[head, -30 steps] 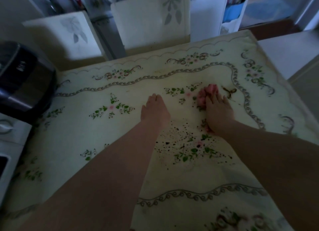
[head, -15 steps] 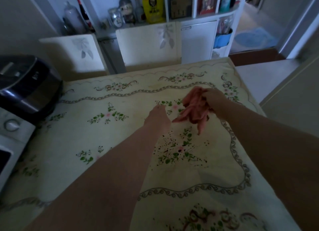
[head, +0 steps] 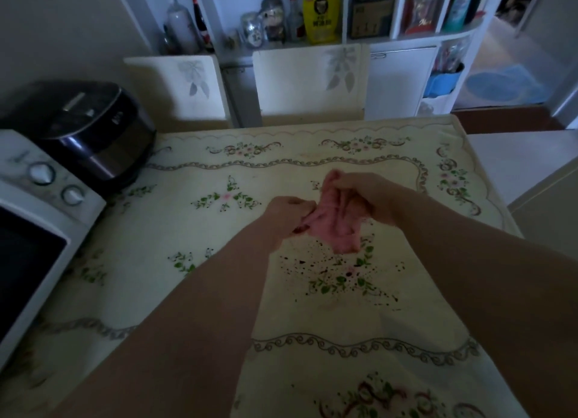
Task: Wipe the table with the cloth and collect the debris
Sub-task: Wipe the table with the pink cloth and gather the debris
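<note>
A pink cloth point(head: 336, 223) hangs crumpled in the air above the middle of the table point(head: 194, 292), which wears a cream floral tablecloth. My right hand point(head: 366, 195) grips the cloth's upper part from the right. My left hand point(head: 286, 217) pinches its left edge. Dark specks of debris point(head: 337, 272) lie scattered on the tablecloth just below the cloth, toward me.
A black rice cooker point(head: 93, 136) and a white microwave point(head: 34, 227) stand along the table's left side. Two white chairs point(head: 306, 83) are pushed in at the far edge, with a shelf of bottles and jars point(head: 281, 20) behind them.
My right hand lifted the cloth off the table. My left hand rose from lying flat on the tablecloth and took hold of the cloth's edge. The view tilted up.
</note>
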A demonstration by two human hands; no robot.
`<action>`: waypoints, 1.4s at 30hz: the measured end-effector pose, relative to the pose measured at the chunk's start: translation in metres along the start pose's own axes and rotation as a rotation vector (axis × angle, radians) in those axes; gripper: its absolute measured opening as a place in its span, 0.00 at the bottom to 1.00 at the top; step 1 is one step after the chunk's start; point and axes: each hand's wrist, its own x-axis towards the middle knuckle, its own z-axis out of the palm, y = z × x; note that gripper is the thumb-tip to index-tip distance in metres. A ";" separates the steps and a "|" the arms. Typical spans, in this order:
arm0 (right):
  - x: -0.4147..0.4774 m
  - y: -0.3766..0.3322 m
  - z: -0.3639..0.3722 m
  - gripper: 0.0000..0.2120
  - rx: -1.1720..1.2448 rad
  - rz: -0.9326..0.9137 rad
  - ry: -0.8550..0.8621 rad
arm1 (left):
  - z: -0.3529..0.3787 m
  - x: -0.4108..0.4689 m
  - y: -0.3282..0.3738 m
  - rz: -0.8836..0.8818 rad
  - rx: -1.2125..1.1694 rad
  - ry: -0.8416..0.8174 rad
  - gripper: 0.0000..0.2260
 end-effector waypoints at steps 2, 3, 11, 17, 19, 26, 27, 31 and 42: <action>0.016 0.002 0.018 0.09 -0.156 0.036 0.021 | -0.028 0.007 -0.007 0.003 -0.004 0.129 0.06; 0.022 0.001 0.029 0.10 -0.202 0.044 0.021 | -0.044 0.013 -0.011 0.016 -0.001 0.185 0.06; 0.104 -0.037 0.137 0.16 -0.028 -0.095 0.055 | -0.182 0.074 -0.024 0.103 -0.054 0.443 0.07; 0.135 -0.011 0.133 0.20 -0.465 0.038 0.307 | -0.184 0.100 -0.064 0.255 1.108 0.258 0.18; 0.133 0.002 0.118 0.17 -0.493 0.052 0.397 | -0.169 0.117 -0.073 0.565 1.246 0.042 0.18; 0.103 0.049 0.062 0.14 -0.550 0.107 0.537 | -0.138 0.170 -0.123 0.524 1.159 0.046 0.23; 0.097 0.052 0.057 0.14 -0.561 0.107 0.549 | -0.133 0.171 -0.122 0.491 1.112 0.145 0.23; 0.075 0.064 0.038 0.16 -0.615 0.073 0.611 | -0.097 0.182 -0.094 0.300 0.893 0.239 0.23; 0.027 0.088 -0.008 0.12 -0.600 0.033 0.622 | 0.014 0.124 -0.087 0.475 0.909 0.001 0.24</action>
